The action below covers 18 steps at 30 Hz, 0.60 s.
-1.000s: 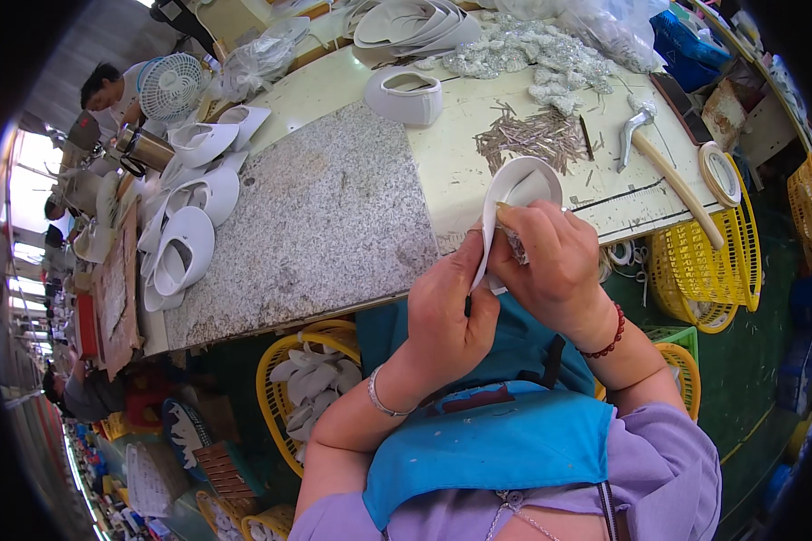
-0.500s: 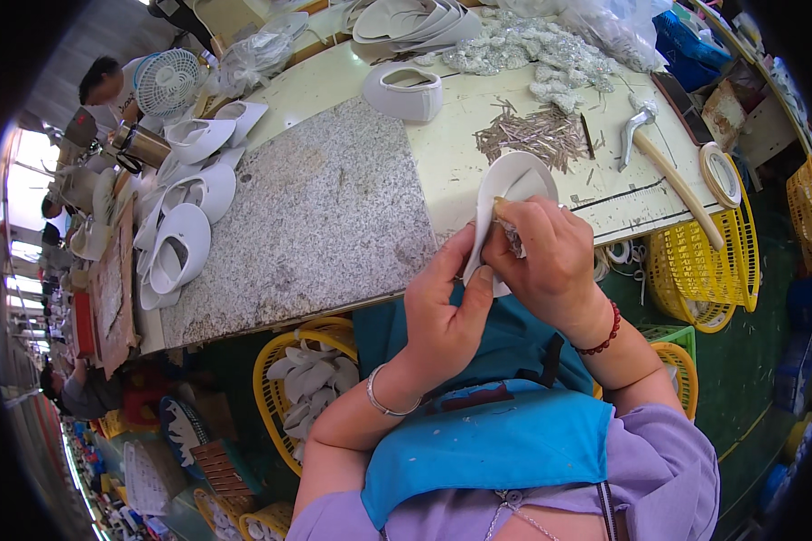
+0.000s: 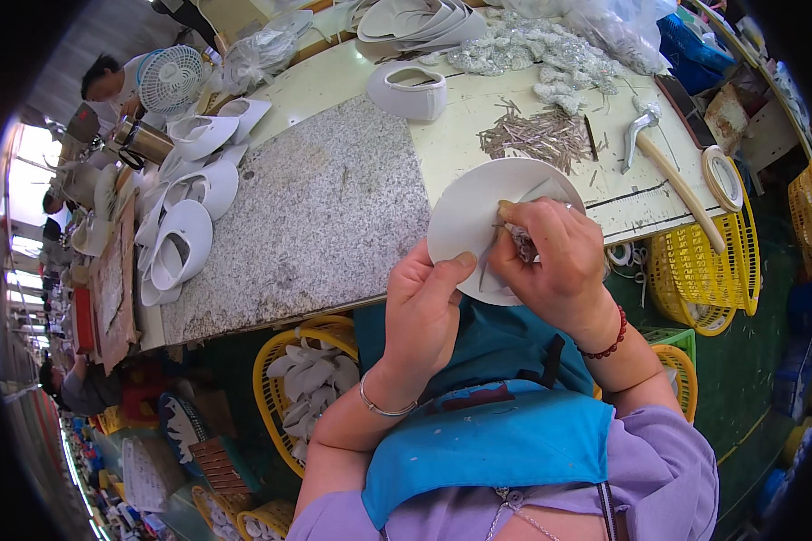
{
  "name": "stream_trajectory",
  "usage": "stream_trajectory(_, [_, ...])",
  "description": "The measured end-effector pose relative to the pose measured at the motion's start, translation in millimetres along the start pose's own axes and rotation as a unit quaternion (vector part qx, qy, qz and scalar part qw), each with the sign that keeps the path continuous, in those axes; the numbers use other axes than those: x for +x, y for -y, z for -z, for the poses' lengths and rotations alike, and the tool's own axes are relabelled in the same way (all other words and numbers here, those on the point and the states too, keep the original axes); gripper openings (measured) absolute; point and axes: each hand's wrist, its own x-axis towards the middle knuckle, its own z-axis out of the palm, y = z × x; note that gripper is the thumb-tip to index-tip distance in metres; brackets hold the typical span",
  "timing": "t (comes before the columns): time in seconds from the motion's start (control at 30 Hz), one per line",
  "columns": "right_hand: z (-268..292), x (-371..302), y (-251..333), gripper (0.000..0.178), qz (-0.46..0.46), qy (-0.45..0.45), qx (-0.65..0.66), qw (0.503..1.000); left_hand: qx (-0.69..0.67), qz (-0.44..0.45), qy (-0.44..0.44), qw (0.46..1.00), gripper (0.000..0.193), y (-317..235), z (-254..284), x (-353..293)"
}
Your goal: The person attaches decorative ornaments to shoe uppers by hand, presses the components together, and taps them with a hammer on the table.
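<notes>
The left hand is pinching the white visor, likely light and bendy, by its easy-to-grip edge; the right hand is holding a silvery piece.

White glare burns at far left while edges curve into black

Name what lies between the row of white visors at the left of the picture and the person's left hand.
The speckled grey panel lies between the white visors and the left hand, as the head view shows.
</notes>
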Motion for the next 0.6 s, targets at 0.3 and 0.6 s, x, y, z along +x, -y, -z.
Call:
stream_trajectory(0.3, [3.5,-0.8,2.1,0.021,-0.019,0.014,0.019,1.0,0.005,0.023,-0.011,1.0,0.028,-1.4,-0.6,0.7])
stream_trajectory(0.6, [-0.3,-2.4,-0.4,0.022,-0.014,-0.02,0.012,1.0,0.015,0.009,-0.014,1.0,0.028,2.6,0.3,-0.6])
